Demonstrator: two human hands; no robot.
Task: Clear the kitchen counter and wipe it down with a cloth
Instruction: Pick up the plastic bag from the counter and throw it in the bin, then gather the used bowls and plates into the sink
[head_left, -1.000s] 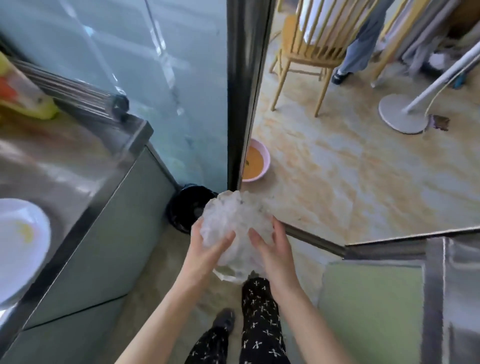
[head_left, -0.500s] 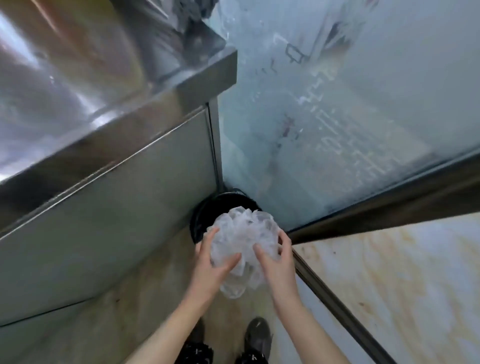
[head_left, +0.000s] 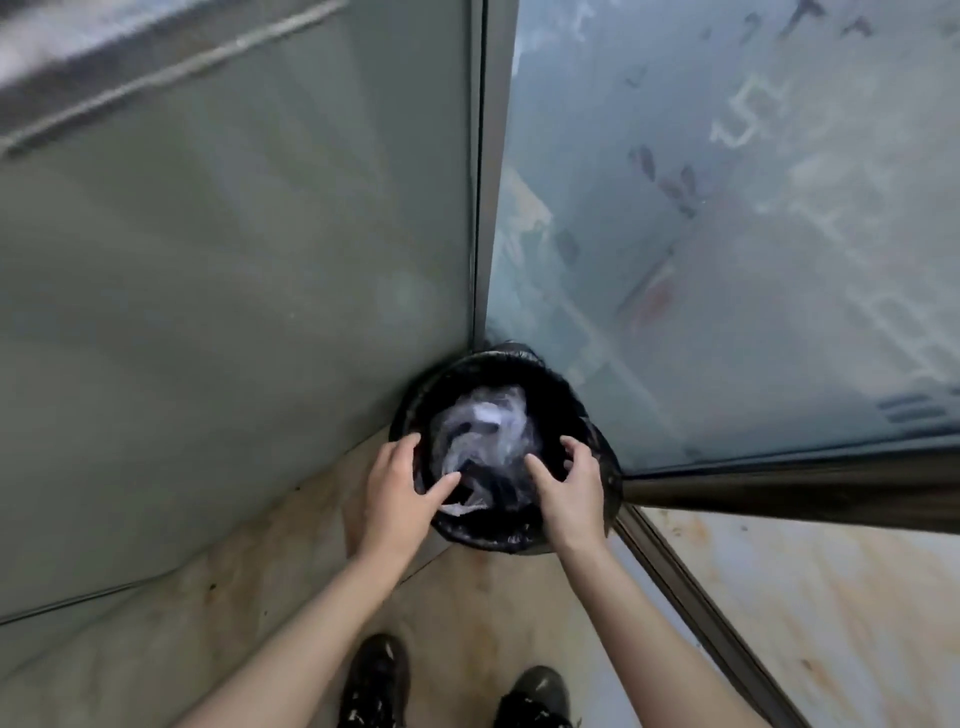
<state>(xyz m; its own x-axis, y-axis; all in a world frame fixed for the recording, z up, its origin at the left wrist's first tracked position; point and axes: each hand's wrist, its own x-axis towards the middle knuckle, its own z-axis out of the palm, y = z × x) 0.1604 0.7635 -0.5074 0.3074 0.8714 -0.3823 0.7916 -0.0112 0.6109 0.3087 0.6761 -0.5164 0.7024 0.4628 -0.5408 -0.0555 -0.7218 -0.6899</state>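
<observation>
The crumpled clear plastic bag (head_left: 485, 431), pressed between both palms above the bin half a second ago, now lies down inside the black-lined bin (head_left: 498, 540), toward its 12 o'clock side. The left hand (head_left: 400, 488) has released its grip and hovers over the rim at 8 o'clock, fingers spread, thumb reaching inward. The right hand (head_left: 569, 486) has let go too, at 4 o'clock of the bin, fingers loosely bent and holding nothing. The view has tipped further down. The bin's whole mouth now shows, where the bag hid most of it, and the surface (head_left: 104, 57) has shrunk to a blurred strip at 11 o'clock.
</observation>
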